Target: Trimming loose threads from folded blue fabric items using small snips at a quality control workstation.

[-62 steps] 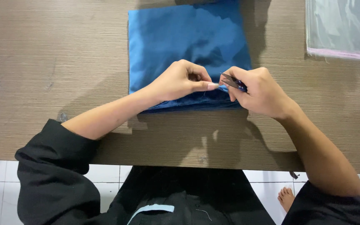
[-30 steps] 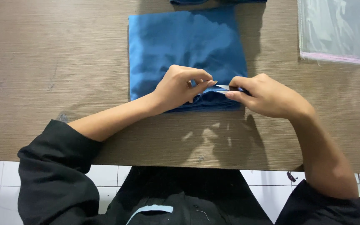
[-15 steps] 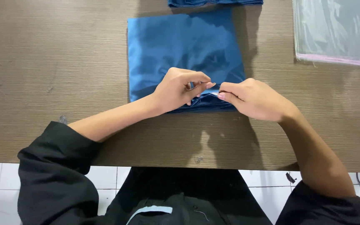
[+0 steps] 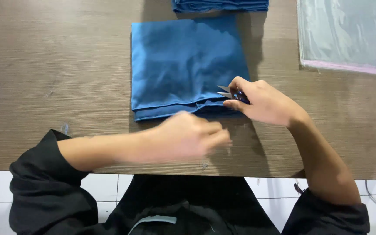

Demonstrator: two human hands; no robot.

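Note:
A folded blue cloth (image 4: 183, 65) lies flat on the brown wooden table (image 4: 48, 65). My right hand (image 4: 264, 102) rests at the cloth's near right corner and grips small thread snips (image 4: 228, 92), whose metal blades point left over the fabric. My left hand (image 4: 188, 135) is blurred with motion, off the cloth and over the bare table just in front of its near edge, fingers loosely together and holding nothing that I can see.
A stack of more folded blue cloth (image 4: 220, 5) sits at the far edge behind the first piece. A clear plastic bag with a pink strip (image 4: 349, 35) lies at the far right. White floor tiles (image 4: 105, 187) show below the table's near edge.
My left hand has let go of the cloth's near edge and swept back toward me onto the table. My right hand stays at the corner, the snips' blades now showing.

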